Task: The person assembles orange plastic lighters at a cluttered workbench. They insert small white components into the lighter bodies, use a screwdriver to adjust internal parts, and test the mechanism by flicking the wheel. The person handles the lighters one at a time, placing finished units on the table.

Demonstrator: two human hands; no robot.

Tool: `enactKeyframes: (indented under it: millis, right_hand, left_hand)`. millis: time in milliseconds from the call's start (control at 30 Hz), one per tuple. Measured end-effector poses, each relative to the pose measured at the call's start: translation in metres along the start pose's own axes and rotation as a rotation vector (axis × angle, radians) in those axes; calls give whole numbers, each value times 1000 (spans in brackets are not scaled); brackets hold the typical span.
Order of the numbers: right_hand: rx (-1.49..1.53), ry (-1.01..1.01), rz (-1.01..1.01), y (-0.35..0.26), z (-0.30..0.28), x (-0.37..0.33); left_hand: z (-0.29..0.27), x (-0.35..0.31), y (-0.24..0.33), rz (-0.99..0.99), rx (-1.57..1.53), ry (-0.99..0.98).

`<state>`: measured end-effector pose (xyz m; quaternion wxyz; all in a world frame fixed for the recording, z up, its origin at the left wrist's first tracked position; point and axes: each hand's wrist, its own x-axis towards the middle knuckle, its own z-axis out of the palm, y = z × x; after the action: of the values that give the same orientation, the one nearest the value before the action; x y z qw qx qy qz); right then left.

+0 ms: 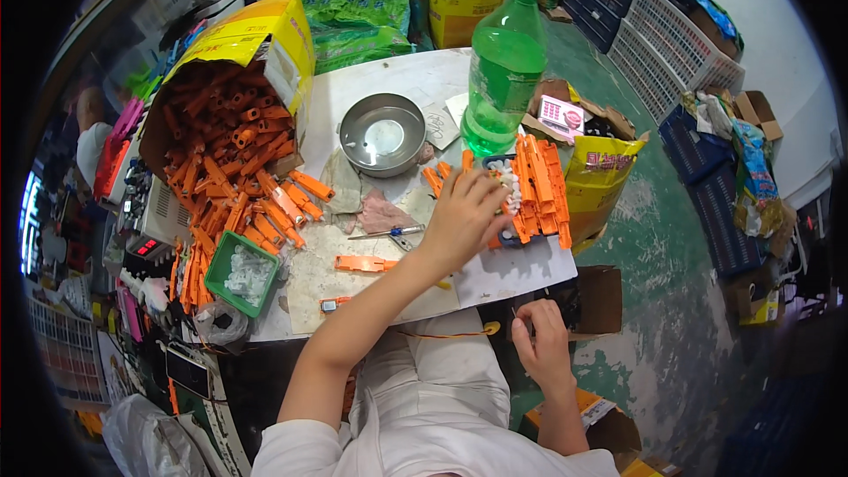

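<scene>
My left hand [464,216] reaches across the white table to a stack of orange plastic parts [537,185] and small white pieces [505,178] at the right. Its fingers are bent and slightly apart, their tips partly hidden among the orange parts. My right hand [541,340] is beside my lap, just off the table's front edge, with fingers curled and the thumb close to them; a thin thing seems to show at the tips. Between my left forearm and the table's middle lie a single orange plastic part [364,263] and a small screwdriver [389,232].
A tipped yellow box [296,31] spills many orange parts at left. Near it is a green tray [212,278] of clear pieces. A round metal bowl [355,159] and a green bottle [505,62] stand behind my left hand. A yellow bag [601,172] is at the right edge.
</scene>
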<state>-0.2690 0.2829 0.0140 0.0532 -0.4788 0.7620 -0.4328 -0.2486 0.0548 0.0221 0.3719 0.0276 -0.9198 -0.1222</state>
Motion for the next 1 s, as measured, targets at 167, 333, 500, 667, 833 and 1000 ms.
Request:
enactKeyframes:
  millis: [167, 333, 500, 667, 833, 1000]
  right_hand:
    - [-90, -115, -114, -8, 12, 7]
    - [-68, -178, -233, -32, 40, 21]
    - [147, -323, -360, -74, 83, 41]
    - [335, -317, -274, -111, 105, 47]
    - [489, -272, 64, -97, 113, 32]
    - [664, -235, 277, -86, 112, 22]
  left_hand:
    - [-65, -74, 2, -157, -93, -26]
    - [-140, -147, -6, -494, -59, 45]
    - [-153, -175, 35, -462, -80, 0]
    - [-148, -192, 35, -490, -223, 141]
    - [-182, -197, 18, -493, -6, 162]
    - [-251, -211, -56, -517, 557, -73]
